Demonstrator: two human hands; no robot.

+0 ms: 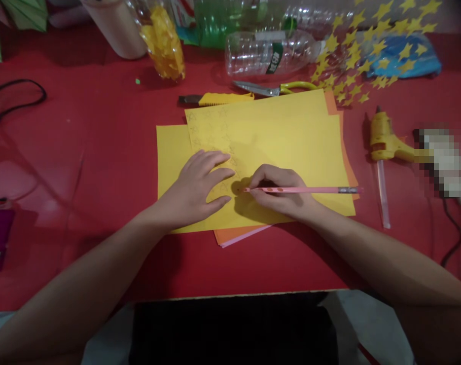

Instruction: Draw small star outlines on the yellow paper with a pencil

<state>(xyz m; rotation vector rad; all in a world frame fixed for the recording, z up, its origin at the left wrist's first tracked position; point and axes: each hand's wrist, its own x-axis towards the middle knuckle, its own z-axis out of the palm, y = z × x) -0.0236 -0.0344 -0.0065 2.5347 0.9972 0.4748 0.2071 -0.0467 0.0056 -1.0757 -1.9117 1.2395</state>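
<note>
Fingers (220, 176) of our left hand (192, 187) lie spread, gripping nothing, on a rectangular yellow paper sheet (283, 137) atop coloured paper (172, 157) on the red tabletop (112, 111), apparently to steady it near small pencilled stars (208, 140). Just right of those, our right hand (281, 197) pinches a slim pink pencil (310, 190) near its tip, seemingly for fine control, while farther right a yellow plastic glue gun (381, 137) lies off the paper, perhaps to spare room.
</note>
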